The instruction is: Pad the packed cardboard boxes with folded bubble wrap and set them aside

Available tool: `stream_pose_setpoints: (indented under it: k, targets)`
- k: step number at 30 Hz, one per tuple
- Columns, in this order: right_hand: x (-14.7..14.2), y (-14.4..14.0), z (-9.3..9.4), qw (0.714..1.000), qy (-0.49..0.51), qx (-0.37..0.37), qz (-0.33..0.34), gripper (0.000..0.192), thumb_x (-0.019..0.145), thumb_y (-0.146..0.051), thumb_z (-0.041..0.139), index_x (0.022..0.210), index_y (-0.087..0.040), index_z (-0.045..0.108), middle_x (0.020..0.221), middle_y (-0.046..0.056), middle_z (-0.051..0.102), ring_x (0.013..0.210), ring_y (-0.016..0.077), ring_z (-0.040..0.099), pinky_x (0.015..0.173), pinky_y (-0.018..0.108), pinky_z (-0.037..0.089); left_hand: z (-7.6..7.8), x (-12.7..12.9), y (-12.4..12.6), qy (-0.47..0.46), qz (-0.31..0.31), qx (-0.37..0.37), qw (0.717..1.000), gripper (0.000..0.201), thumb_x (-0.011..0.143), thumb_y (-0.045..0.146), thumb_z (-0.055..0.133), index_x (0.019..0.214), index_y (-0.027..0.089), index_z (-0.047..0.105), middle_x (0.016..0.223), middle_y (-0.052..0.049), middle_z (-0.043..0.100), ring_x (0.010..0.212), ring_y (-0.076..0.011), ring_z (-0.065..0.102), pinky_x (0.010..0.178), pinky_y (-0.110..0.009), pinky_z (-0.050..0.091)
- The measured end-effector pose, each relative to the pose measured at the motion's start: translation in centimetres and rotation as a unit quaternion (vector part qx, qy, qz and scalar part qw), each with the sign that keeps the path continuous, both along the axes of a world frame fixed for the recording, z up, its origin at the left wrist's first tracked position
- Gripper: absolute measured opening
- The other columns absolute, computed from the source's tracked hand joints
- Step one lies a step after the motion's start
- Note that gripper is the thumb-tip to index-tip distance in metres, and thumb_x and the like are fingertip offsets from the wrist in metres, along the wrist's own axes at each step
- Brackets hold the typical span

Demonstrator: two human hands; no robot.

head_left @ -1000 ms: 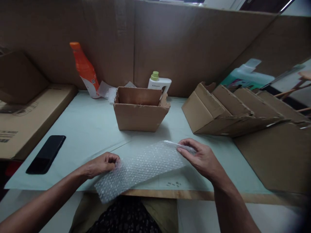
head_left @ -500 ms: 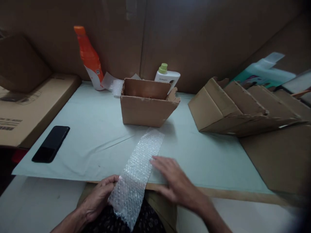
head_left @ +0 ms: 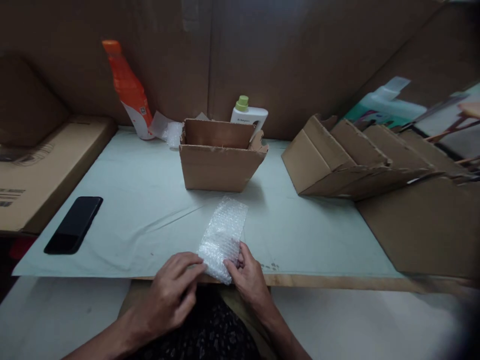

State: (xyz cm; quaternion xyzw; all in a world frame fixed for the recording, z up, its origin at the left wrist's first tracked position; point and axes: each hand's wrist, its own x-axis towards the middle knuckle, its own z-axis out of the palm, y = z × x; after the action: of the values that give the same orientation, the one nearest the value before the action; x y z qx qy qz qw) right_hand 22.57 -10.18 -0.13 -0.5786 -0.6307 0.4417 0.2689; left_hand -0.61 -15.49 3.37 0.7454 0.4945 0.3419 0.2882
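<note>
Two hands, left hand [head_left: 170, 295] and right hand [head_left: 248, 276], pinch one bubble wrap sheet [head_left: 224, 236].

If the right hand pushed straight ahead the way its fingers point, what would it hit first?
Past the bubble wrap that the right hand holds, probably the open cardboard box; depth is uncertain.

A black phone [head_left: 73, 224] lies left of an open carton [head_left: 220, 161].
</note>
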Motion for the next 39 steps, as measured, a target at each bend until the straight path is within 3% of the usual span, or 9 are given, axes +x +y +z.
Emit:
stream_pose_setpoints:
  k: [5,9,12,17,21,25,30,34,39]
  targets:
    - [1.6,-0.9,1.0,0.972,-0.15,0.178,-0.035,0.062,0.09,-0.034,0.063,0.146,-0.022,0.041,0.1,0.009,0.069,0.074,0.0225,0.065,0.073,0.041,0.056,-2.1,1.6,2.2,0.104,-0.125,0.011,0.987,0.047,0.081,0.012,0.059,0.127,0.02,0.06,0.127,-0.015,0.064,0.12,-0.0329,0.054,0.101,-0.052,0.046]
    - [1.9,-2.9,1.6,0.931,-0.175,0.307,0.089,0.063,0.088,-0.032,0.066,0.146,-0.026,0.042,0.129,0.015,0.064,0.11,0.0337,0.063,0.091,0.054,0.051,-2.8,1.1,2.7,0.125,-0.136,0.015,0.983,0.054,0.08,0.008,0.058,0.133,0.019,0.055,0.131,-0.016,0.06,0.121,-0.0317,0.052,0.102,-0.051,0.045]
    - [0.9,-2.9,1.3,0.92,-0.163,0.307,0.182,0.044,0.089,-0.022,0.061,0.132,-0.024,0.056,0.127,0.013,0.067,0.113,0.034,0.063,0.093,0.056,0.05,-2.8,1.1,2.9,0.124,-0.133,0.022,0.983,0.047,0.08,0.004,0.056,0.124,0.017,0.059,0.126,-0.016,0.063,0.117,-0.0305,0.054,0.099,-0.048,0.047]
    - [0.4,-0.8,0.6,0.953,-0.085,0.27,0.103,0.023,0.098,-0.014,0.049,0.113,-0.023,0.064,0.095,0.005,0.076,0.085,0.0205,0.069,0.076,0.038,0.056,-3.0,1.7,4.1,0.094,-0.073,0.004,0.993,0.024,0.089,0.008,0.049,0.104,0.017,0.064,0.093,-0.008,0.07,0.087,-0.0222,0.063,0.079,-0.037,0.052]
    - [1.3,-0.1,0.7,0.923,-0.135,0.359,0.034,0.023,0.095,-0.017,0.057,0.116,-0.022,0.064,0.108,0.009,0.072,0.099,0.0229,0.067,0.084,0.04,0.053,-4.0,2.7,6.4,0.106,-0.017,0.046,0.993,0.025,0.09,0.01,0.05,0.109,0.017,0.064,0.092,-0.007,0.072,0.082,-0.0213,0.066,0.074,-0.035,0.054]
    - [1.4,-0.2,0.7,0.902,-0.191,0.377,0.093,0.022,0.094,-0.019,0.06,0.115,-0.021,0.065,0.11,0.01,0.072,0.101,0.0269,0.065,0.086,0.045,0.049,-4.0,3.5,8.1,0.159,0.001,0.075,0.984,0.024,0.09,0.014,0.053,0.111,0.017,0.064,0.095,-0.008,0.07,0.084,-0.0226,0.066,0.074,-0.036,0.056]
    - [1.6,1.1,-0.2,0.939,-0.107,0.319,0.068,0.018,0.097,-0.014,0.054,0.108,-0.022,0.065,0.097,0.004,0.075,0.089,0.0203,0.067,0.079,0.036,0.052,-2.7,2.7,7.5,0.087,-0.061,0.112,0.988,0.033,0.091,0.019,0.057,0.124,0.017,0.06,0.123,-0.015,0.064,0.114,-0.0276,0.058,0.095,-0.046,0.051]
    - [2.5,2.1,0.0,0.957,-0.079,0.27,0.068,0.016,0.097,-0.018,0.056,0.111,-0.023,0.064,0.097,0.003,0.074,0.089,0.0188,0.067,0.077,0.032,0.053,-2.8,2.2,7.3,0.049,-0.083,0.072,0.993,0.035,0.093,0.013,0.049,0.127,0.018,0.056,0.096,-0.007,0.071,0.087,-0.0199,0.062,0.082,-0.038,0.051]
    - [2.9,2.4,1.1,0.909,-0.189,0.363,0.073,0.022,0.096,-0.024,0.059,0.118,-0.019,0.063,0.123,0.013,0.067,0.111,0.0276,0.061,0.091,0.044,0.046,-3.9,3.1,8.9,0.15,0.01,0.058,0.987,0.028,0.094,0.019,0.051,0.121,0.017,0.06,0.089,-0.007,0.069,0.079,-0.0216,0.062,0.072,-0.037,0.052]
